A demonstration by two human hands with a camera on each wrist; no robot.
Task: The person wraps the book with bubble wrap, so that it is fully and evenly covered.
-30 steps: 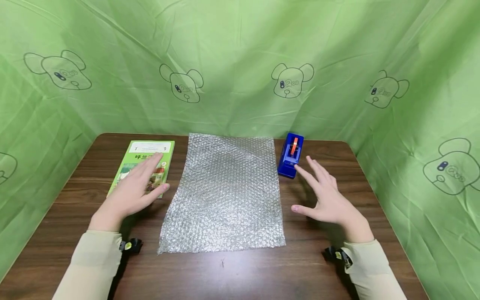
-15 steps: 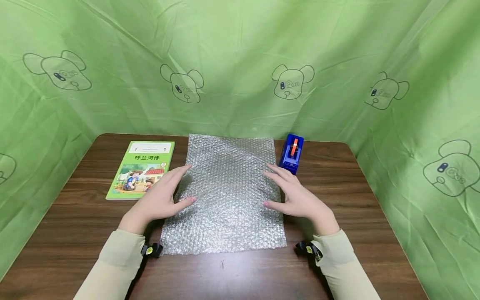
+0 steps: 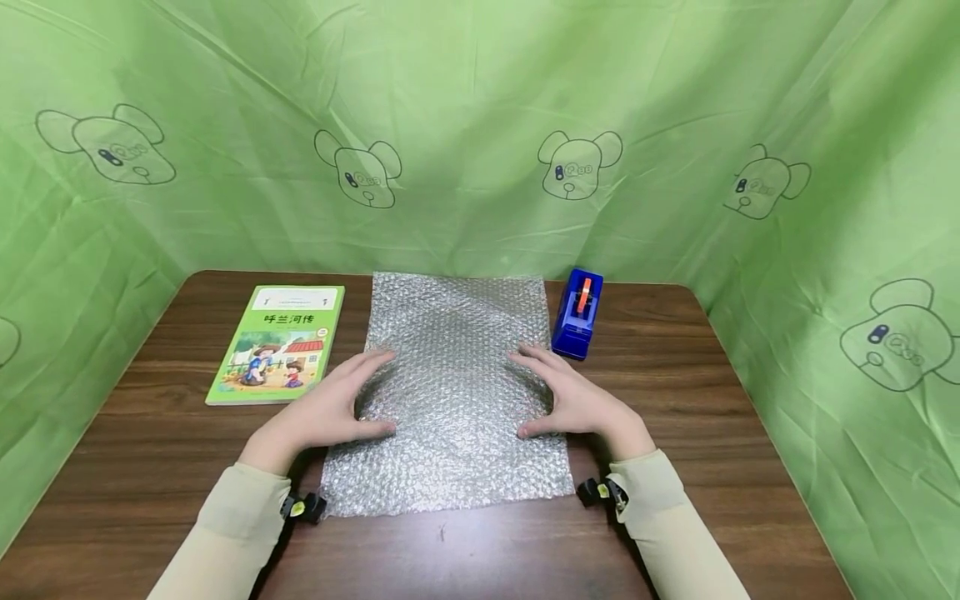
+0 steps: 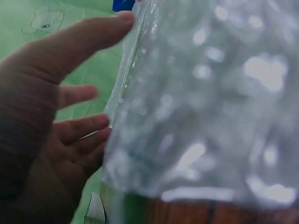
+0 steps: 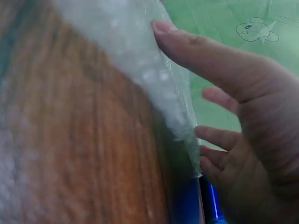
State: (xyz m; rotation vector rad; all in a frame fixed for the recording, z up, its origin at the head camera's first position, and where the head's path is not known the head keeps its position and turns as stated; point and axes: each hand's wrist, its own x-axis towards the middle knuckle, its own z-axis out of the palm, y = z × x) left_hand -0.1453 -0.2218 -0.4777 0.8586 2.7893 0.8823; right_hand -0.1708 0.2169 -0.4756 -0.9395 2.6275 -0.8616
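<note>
A sheet of clear bubble wrap [image 3: 457, 383] lies flat in the middle of the wooden table. Over its left side is my left hand [image 3: 330, 408], thumb and fingers spread apart with nothing between them. My right hand [image 3: 581, 404] mirrors it over the right side, fingers likewise spread. In the left wrist view, the thumb and fingertips of the left hand [image 4: 60, 112] are right at the bubble wrap [image 4: 201, 102]. The right wrist view has the right hand [image 5: 233, 107] beside the edge of the bubble wrap [image 5: 140, 60].
Left of the sheet lies a green picture-covered book [image 3: 277, 346]. A blue tape dispenser [image 3: 576, 321] with an orange tape core stands at the back right. Green cloth [image 3: 465, 217] printed with bear heads hangs around the wooden table [image 3: 675, 400].
Both hands have moved inward, the left from over the book and the right from beside the tape dispenser, and now sit lower over the bubble wrap.
</note>
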